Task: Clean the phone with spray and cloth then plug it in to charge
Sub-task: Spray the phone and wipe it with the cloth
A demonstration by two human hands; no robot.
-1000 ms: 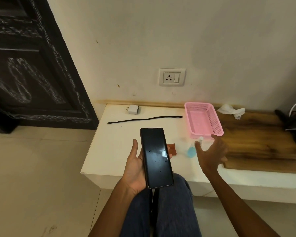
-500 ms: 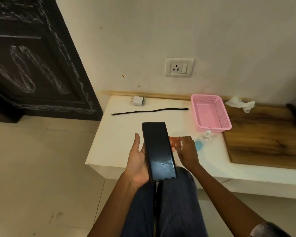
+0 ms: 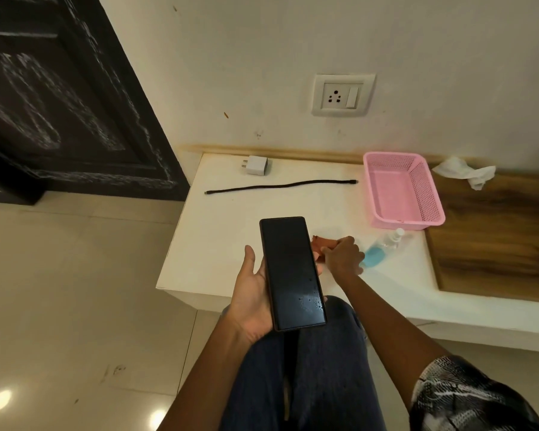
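Head view. The left hand [image 3: 255,293] cradles the phone [image 3: 291,273] screen-up above the knees, thumb along one long edge and fingers wrapped behind to the other; droplets sit on the lower right of the dark glass. The right hand [image 3: 343,256], which a second ago hung open over the table near the pink basket [image 3: 402,191], has since dropped beside the phone and now has its fingers curled onto the orange cloth [image 3: 321,244] on the white table [image 3: 218,231]; whether the cloth has left the surface cannot be told. The spray bottle [image 3: 383,247] lies on its side just right of that hand, untouched. The wet screen suggests that spraying is done and that the shift from open reach to pinch begins the wiping step.

Charging items are unused: the black cable [image 3: 280,186] lies stretched out near the wall, the white adapter [image 3: 257,165] beyond it, and the wall socket [image 3: 343,95] is empty. A crumpled white tissue [image 3: 464,172] rests on the wooden surface to the right
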